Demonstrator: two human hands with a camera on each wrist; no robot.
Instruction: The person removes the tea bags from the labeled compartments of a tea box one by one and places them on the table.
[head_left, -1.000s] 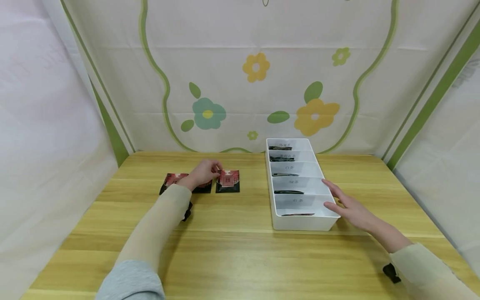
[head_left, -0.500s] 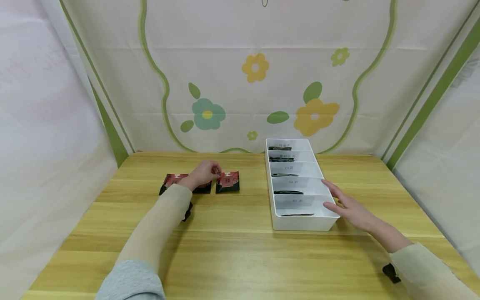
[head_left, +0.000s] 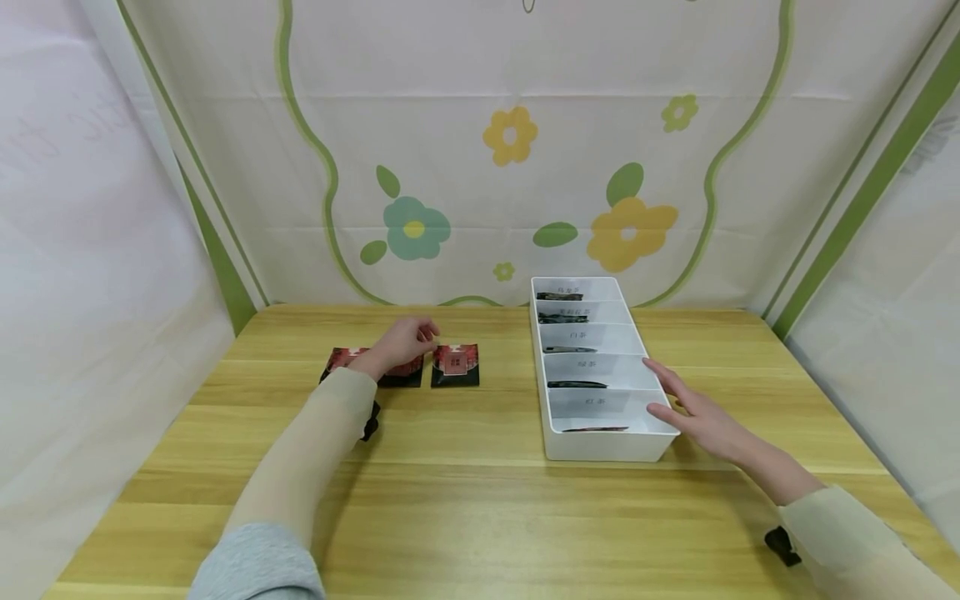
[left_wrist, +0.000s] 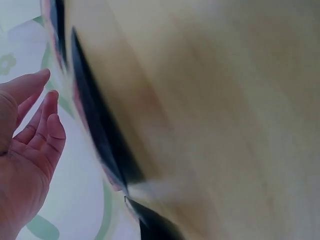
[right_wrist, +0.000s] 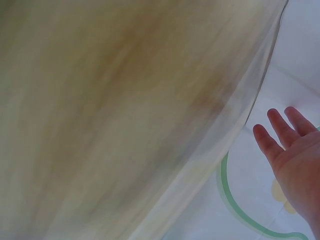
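Note:
My left hand (head_left: 401, 342) hovers over a row of red and black tea sachets, its fingertips beside the upper left corner of the rightmost sachet (head_left: 455, 367). Part of the middle sachet (head_left: 405, 377) and of the left sachet (head_left: 341, 358) is covered by the hand and wrist. In the left wrist view the fingers of the left hand (left_wrist: 35, 135) are loosely bent with nothing between them. My right hand (head_left: 697, 417) rests against the right rim of a white divided box (head_left: 603, 447), fingers spread; its straight fingers (right_wrist: 282, 127) show in the right wrist view.
The box has several compartments with printed labels, each with dark packets lying in it, such as a thin packet (head_left: 596, 429) in the nearest one. A wooden table (head_left: 465, 517) carries everything. A white flowered curtain (head_left: 465, 167) stands behind, with white cloth at both sides.
My left hand has let go of the rightmost sachet's corner and drawn slightly up and left. That sachet now lies flat. The right hand and the box stay where they were.

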